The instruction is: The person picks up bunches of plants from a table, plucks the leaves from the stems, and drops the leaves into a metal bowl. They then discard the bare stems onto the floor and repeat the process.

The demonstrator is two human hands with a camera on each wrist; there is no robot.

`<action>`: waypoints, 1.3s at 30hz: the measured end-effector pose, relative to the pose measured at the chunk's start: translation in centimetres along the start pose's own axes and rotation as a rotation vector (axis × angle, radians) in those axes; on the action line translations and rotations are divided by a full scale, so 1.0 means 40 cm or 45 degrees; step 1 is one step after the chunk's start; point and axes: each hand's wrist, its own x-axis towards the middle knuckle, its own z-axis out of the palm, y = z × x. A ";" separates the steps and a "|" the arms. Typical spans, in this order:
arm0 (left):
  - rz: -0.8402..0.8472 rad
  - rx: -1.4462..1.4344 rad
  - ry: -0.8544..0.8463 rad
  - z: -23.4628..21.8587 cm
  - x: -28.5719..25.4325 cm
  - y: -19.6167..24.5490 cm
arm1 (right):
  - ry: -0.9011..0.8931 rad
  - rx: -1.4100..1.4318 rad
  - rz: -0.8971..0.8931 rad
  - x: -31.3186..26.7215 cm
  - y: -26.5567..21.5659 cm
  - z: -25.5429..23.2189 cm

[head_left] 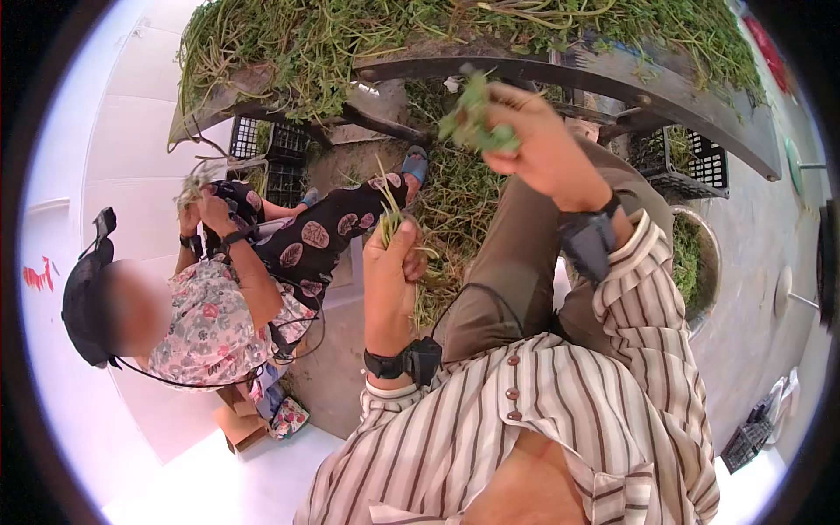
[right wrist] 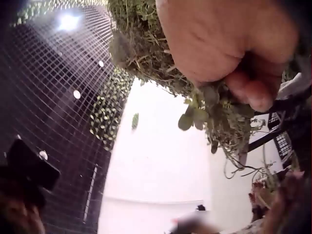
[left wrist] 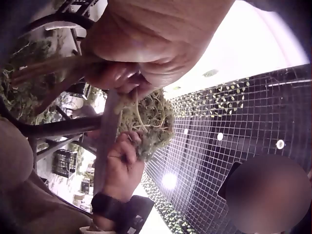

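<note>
- The left hand, centre of the head view, pinches thin pale-green stems.
- The right hand, upper centre, grips a blurred, leafy green bunch.
- Beyond, along the top, tangled green plants cover a dark-edged table.
- Black plastic crates sit beneath, upper left.

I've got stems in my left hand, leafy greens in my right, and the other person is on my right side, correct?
No, the head view shows the other person on your left. Your left hand has stems, your right hand leafy greens.
</note>
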 end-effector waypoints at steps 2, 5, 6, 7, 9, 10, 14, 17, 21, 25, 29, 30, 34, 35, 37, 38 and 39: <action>0.024 0.051 -0.060 0.004 0.010 0.006 | -0.130 -0.258 0.204 -0.009 0.010 0.035; -0.001 0.120 -0.069 0.027 0.005 0.016 | -0.431 -0.636 0.246 -0.008 0.048 0.030; -0.002 0.120 -0.070 0.027 0.007 0.013 | -0.443 -0.617 0.268 -0.011 0.059 0.035; 0.009 0.146 -0.097 0.025 0.010 0.009 | -0.444 -0.616 0.270 -0.013 0.065 0.039; 0.016 0.170 -0.120 0.020 0.011 0.010 | -0.438 -0.790 0.214 -0.013 0.074 0.051; 0.026 0.194 -0.129 0.020 0.010 0.007 | -0.438 -0.844 0.223 -0.014 0.072 0.055; 0.104 0.312 -0.178 0.018 0.018 -0.006 | -0.552 -1.096 -0.203 -0.010 0.107 0.043; 0.103 0.307 -0.154 0.024 0.019 -0.011 | -0.476 -1.178 -0.369 -0.004 0.120 0.034; 0.033 0.354 -0.100 0.059 0.009 0.009 | -0.237 -0.723 0.193 -0.018 0.038 0.045; 0.006 0.088 -0.080 0.040 0.030 -0.010 | -0.077 -0.465 0.054 -0.023 0.007 0.026; -0.012 -0.235 -0.143 0.002 0.060 -0.026 | -0.018 -0.434 -0.037 -0.043 -0.019 -0.003; -0.020 -0.277 -0.225 -0.019 0.073 -0.034 | 0.008 -0.405 -0.095 -0.054 -0.033 -0.019; -0.065 -0.586 -0.336 -0.036 0.084 -0.037 | 0.391 -1.547 -0.804 -0.185 -0.106 -0.106; -0.067 -0.591 -0.337 -0.034 0.083 -0.035 | 0.608 -2.105 -1.078 -0.234 -0.124 -0.146; -0.080 -0.803 -0.345 -0.032 0.088 -0.035 | 0.883 -0.755 -0.601 -0.346 -0.182 -0.210; -0.109 -0.897 -0.412 -0.040 0.095 -0.038 | 0.939 -1.354 -0.741 -0.415 -0.197 -0.270; -0.116 -0.900 -0.412 -0.040 0.098 -0.041 | 0.960 -1.962 -0.860 -0.486 -0.214 -0.330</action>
